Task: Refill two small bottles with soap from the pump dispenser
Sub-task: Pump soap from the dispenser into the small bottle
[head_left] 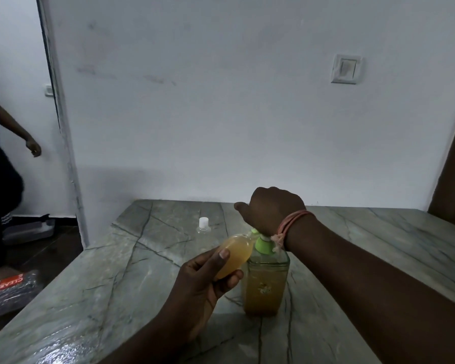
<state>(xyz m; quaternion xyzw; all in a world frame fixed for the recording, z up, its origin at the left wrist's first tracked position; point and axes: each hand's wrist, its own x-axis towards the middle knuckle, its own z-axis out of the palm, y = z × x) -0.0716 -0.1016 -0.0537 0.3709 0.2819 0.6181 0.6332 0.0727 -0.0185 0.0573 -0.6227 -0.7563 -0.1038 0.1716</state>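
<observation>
The left hand (208, 279) gripped a small clear bottle of amber soap (234, 256), tilted under the green-topped square pump dispenser (267, 277); the right hand (272, 208), closed, pressed the pump. Short, gentle strokes seemed wisest, since the bottle looked nearly full.

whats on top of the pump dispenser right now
The right hand rests on the pump dispenser, covering its head; only the green collar shows. The left hand tilts a small bottle toward the hidden spout.
</observation>
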